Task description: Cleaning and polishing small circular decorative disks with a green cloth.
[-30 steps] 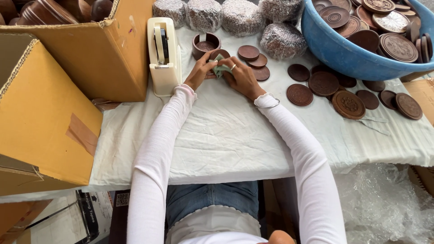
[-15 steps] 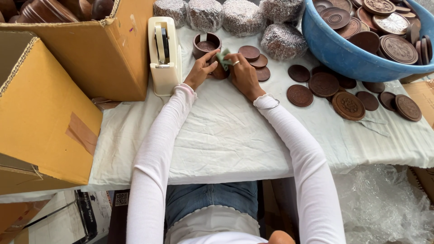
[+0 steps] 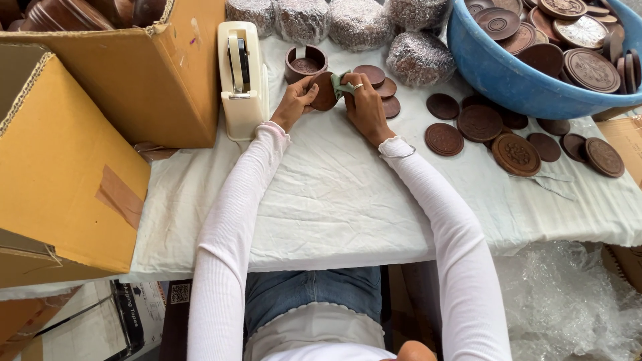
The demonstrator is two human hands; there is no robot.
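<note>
Disc [image 3: 324, 91] now tilted up off the pile, hands shifted slightly left | dispenser [image 3: 242, 73] beside left hand [image 3: 294, 101] | left hand pinches disc by its edge | right hand [image 3: 364, 103] presses green cloth [image 3: 342, 84] on disc | bowl [image 3: 528, 87] far right

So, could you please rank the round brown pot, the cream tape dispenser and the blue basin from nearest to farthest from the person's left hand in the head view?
From the left hand, which holds a brown disc:
1. Round brown pot, just behind the hand.
2. Cream tape dispenser, to its left, beside the cardboard box.
3. Blue basin, far right, beyond the right hand.
</note>
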